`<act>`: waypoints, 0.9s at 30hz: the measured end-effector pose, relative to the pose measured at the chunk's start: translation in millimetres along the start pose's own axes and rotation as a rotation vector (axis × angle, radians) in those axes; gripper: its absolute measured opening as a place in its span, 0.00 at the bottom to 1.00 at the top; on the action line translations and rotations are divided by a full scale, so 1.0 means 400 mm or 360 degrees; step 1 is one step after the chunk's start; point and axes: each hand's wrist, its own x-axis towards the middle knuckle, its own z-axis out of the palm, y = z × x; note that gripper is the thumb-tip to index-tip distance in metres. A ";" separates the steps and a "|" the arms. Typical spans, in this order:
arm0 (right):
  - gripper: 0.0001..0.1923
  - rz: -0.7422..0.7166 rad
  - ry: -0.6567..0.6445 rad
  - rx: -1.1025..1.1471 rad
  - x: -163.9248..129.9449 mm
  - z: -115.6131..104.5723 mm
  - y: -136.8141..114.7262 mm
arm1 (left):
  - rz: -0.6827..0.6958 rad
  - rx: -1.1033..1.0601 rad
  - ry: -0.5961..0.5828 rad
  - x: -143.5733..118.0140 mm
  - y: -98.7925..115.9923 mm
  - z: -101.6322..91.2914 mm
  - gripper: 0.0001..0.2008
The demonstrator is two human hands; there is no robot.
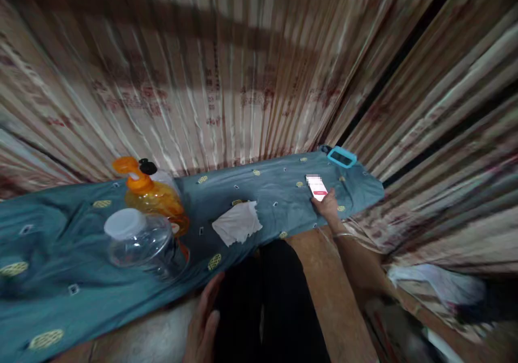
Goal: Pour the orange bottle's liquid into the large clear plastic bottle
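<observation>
One phone [318,188] lies flat on the teal-clothed surface [48,233], right hand [329,205] resting on its near end, grip loose, not closed round it. Looks thin, stiff, slick and breakable, so I'd pinch it by the long edges. Left hand [204,320] sits open on the lap. Also: two bottles [151,193], one clear jar [137,239], one tissue [238,223], one blue case [342,157].

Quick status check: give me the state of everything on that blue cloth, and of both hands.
phone: flat on the cloth, screen lit, under the right hand's fingertips.
right hand: open, touching the phone.
left hand: open, at the cloth's near edge, holding nothing.
orange bottle: upright, pump fitted.
clear jar: white lid on.
tissue: crumpled, lying loose.
teal case: flat, far corner.
</observation>
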 end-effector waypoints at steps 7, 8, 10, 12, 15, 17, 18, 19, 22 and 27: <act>0.23 -0.0008 0.0109 0.0010 0.035 0.020 -0.019 | 0.0001 0.0006 0.0117 -0.021 0.001 -0.032 0.32; 0.23 -0.0023 0.0130 0.0022 0.038 0.021 -0.020 | -0.0002 0.0012 0.0110 -0.020 -0.004 -0.045 0.33; 0.23 -0.0048 0.0175 0.0052 0.044 0.023 -0.021 | -0.0012 0.0036 0.0137 -0.021 -0.009 -0.065 0.33; 0.23 -0.0057 0.0224 0.0082 0.047 0.026 -0.022 | -0.0008 0.0071 0.0200 -0.025 -0.003 -0.074 0.34; 0.23 -0.0053 0.0312 0.0128 0.040 0.036 -0.020 | 0.0019 0.0114 0.0317 -0.030 0.017 -0.076 0.34; 0.24 -0.0059 0.0378 0.0167 0.024 0.043 -0.013 | -0.0006 0.0135 0.0353 -0.030 0.025 -0.082 0.35; 0.24 -0.0064 0.0411 0.0191 0.013 0.047 -0.008 | -0.0035 0.0155 0.0335 -0.028 0.025 -0.089 0.35; 0.24 -0.0071 0.0443 0.0218 0.000 0.051 -0.003 | -0.0051 0.0166 0.0338 -0.025 0.022 -0.097 0.35; 0.25 -0.0084 0.0522 0.0325 -0.050 0.059 0.018 | -0.0068 0.0169 0.0377 -0.013 0.012 -0.127 0.35; 0.25 -0.0112 0.0550 0.0572 -0.189 0.067 0.053 | -0.0054 0.0285 0.0532 0.008 0.039 -0.162 0.35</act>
